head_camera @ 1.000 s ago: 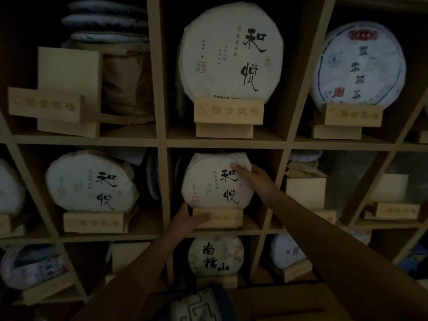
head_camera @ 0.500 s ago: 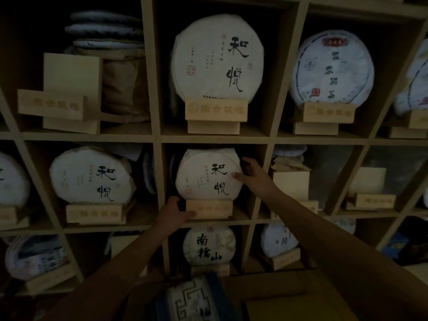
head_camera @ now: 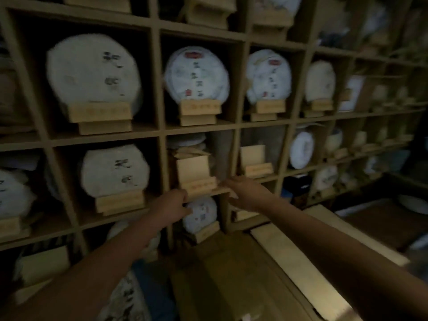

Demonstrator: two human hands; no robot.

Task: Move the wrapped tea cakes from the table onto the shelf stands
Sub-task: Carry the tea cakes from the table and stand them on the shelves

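The white wrapped tea cake (head_camera: 113, 170) with black characters stands upright on its wooden stand (head_camera: 119, 201) in a middle-row cubby, and neither hand touches it. My left hand (head_camera: 171, 205) hovers in front of the shelf edge to its right, fingers loosely curled, holding nothing. My right hand (head_camera: 245, 193) is beside it with fingers extended, also holding nothing. Just above my hands, a wooden stand (head_camera: 196, 174) without a cake sits in the adjoining cubby. Another bare stand (head_camera: 256, 162) is one cubby further right. The view is blurred and dim.
Several wrapped cakes on stands fill the wooden shelf grid (head_camera: 159, 133) above and to the sides. A smaller cake (head_camera: 201, 214) sits in the cubby below my hands. Flat cardboard boxes (head_camera: 289, 262) lie on the table at lower right, and a patterned wrapped cake (head_camera: 125, 297) at bottom left.
Both hands have let go of the cake and its stand and drawn back to the right. The view has swung right, so the placed cake now lies left of my hands.
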